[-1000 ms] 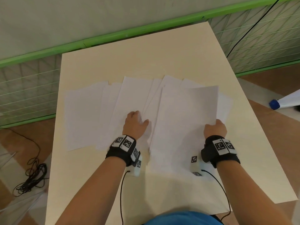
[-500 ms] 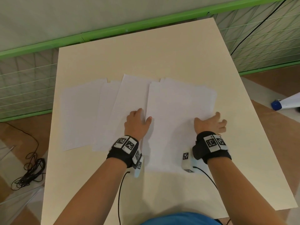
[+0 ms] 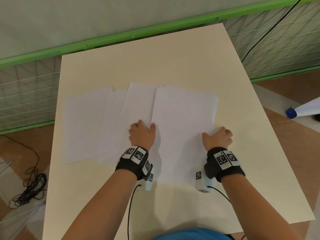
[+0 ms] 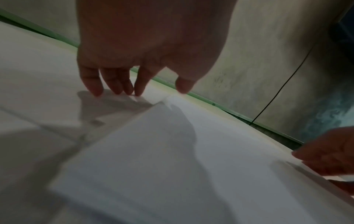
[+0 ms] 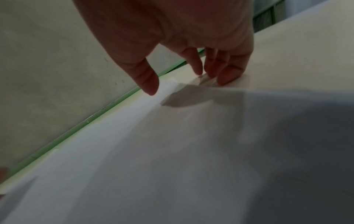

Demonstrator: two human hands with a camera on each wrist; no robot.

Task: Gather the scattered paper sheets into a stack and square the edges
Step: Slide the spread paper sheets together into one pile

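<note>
Two hands bracket the gathered stack (image 3: 183, 129) on the table (image 3: 173, 54): the left hand (image 3: 142, 135) has fingertips (image 4: 97, 91) down on the fanned sheets (image 3: 110, 125) just beside the stack's left edge, thumb against that edge; the right hand (image 3: 217, 138) has its fingers (image 5: 228, 75) bent, tips on the table at the right edge, thumb on the paper. Neither hand clamps anything; both sets of fingers sit loosely apart. In my judgement, the step is best done by pressing both edges inward evenly, then drawing the loose sheets beyond the left fingertips under or onto the pile. The sheet count cannot be determined, and the wrist views are blurred and shadowed. The stack's near edge is partly hidden behind the wrist cameras.
</note>
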